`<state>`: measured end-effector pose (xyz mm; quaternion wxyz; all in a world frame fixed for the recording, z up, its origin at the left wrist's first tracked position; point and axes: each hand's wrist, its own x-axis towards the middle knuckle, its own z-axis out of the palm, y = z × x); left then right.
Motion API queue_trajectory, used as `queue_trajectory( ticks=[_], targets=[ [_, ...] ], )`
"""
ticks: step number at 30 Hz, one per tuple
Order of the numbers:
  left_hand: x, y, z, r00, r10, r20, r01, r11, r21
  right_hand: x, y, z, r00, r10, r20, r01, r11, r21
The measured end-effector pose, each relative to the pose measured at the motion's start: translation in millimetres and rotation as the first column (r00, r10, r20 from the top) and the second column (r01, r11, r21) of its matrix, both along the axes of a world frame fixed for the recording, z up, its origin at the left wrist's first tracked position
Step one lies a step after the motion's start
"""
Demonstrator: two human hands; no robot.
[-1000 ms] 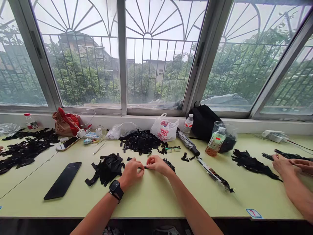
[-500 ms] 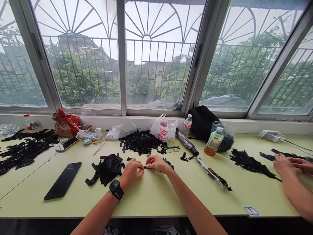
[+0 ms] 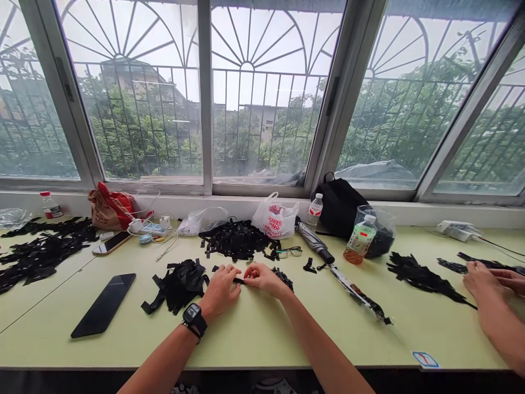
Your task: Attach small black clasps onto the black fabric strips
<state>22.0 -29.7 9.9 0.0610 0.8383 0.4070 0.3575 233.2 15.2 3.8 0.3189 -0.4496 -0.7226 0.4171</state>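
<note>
Black strips [image 3: 235, 239], green desk [image 3: 254, 339], barred windows [image 3: 262, 93]

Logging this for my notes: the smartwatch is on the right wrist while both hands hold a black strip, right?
No: the head view shows the smartwatch on the left wrist, not the right. The left hand and right hand do hold the black strip.

And on the white plastic carrier bag [image 3: 274, 219] at top centre of the desk, big red capitals: "SUPE", then "ING" underneath, the rest lost in the creases! Down at the lower right, a blue-edged sticker [image 3: 425, 359] shows a red mark, maybe a "1". Bottle labels? Too small to read!
</note>
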Motion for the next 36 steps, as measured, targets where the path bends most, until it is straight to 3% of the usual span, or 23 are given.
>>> queue_trajectory(
  ticks=[11,19,24,30,36],
  targets=[
    [1.7,4.8,-3.5,0.999,-0.008,0.038,0.011,0.998,-0.065,-10.2,-4.9,-7.0,0.982,-0.116,0.149,0.077,0.968,0.240],
    [4.4,3.7,5.5,0.960,0.000,0.280,0.053,0.982,-0.180,-20.5,-13.6,8.9,0.999,-0.008,-0.047,0.016,0.983,0.183],
    [6.0,11.3,1.0,0.871,-0.018,0.492,0.208,0.919,-0.336,-25.0,-15.3,14.4,0.986,0.000,-0.166,0.018,0.994,0.108],
    [4.2,24.4,-1.0,0.708,0.023,0.706,0.380,0.830,-0.408,-24.7,-16.0,22.0,0.949,0.017,-0.314,-0.012,1.000,0.018],
    [-1.7,23.7,4.0,0.646,0.204,0.735,0.332,0.792,-0.512,-16.3,-25.5,39.0,0.981,0.076,-0.176,-0.074,0.997,0.017]
  ],
)
